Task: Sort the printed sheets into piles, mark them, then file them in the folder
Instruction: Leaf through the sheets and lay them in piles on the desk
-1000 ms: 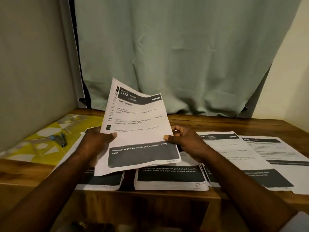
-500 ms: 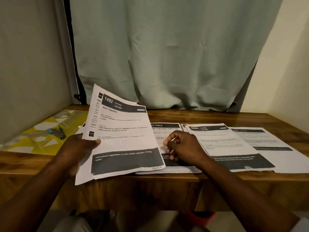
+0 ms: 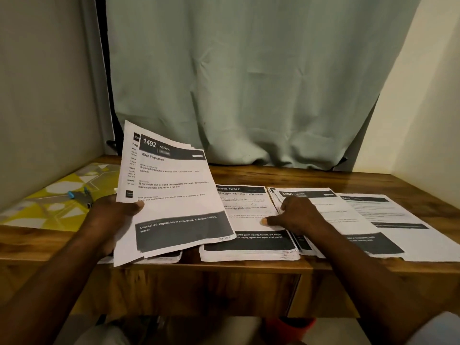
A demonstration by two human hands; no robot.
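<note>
My left hand (image 3: pixel 113 215) grips a fanned bundle of printed sheets (image 3: pixel 171 195), tilted up above the desk's left front; its top sheet reads "1492 Kitchen, Wash Vegetables". My right hand (image 3: pixel 296 215) rests on the desk piles, thumb on the middle pile (image 3: pixel 245 212) headed "…ssing table", fingers on the edge of the "3800" pile (image 3: pixel 333 215). A further sheet pile (image 3: pixel 388 220) lies at the far right. Another pile (image 3: pixel 169 257) peeks out under the held bundle. A yellow patterned folder (image 3: pixel 49 207) lies flat at the left.
A wooden desk (image 3: pixel 298 175) stands against a pale green curtain (image 3: pixel 249 83), with walls close on both sides. A small grey and blue clip-like object (image 3: pixel 79 196) sits on the folder. The piles reach the desk's front edge.
My right hand has let go of the bundle and moved right onto the desk piles. My left hand now holds the bundle alone, shifted left. The camera view has tipped down slightly.
</note>
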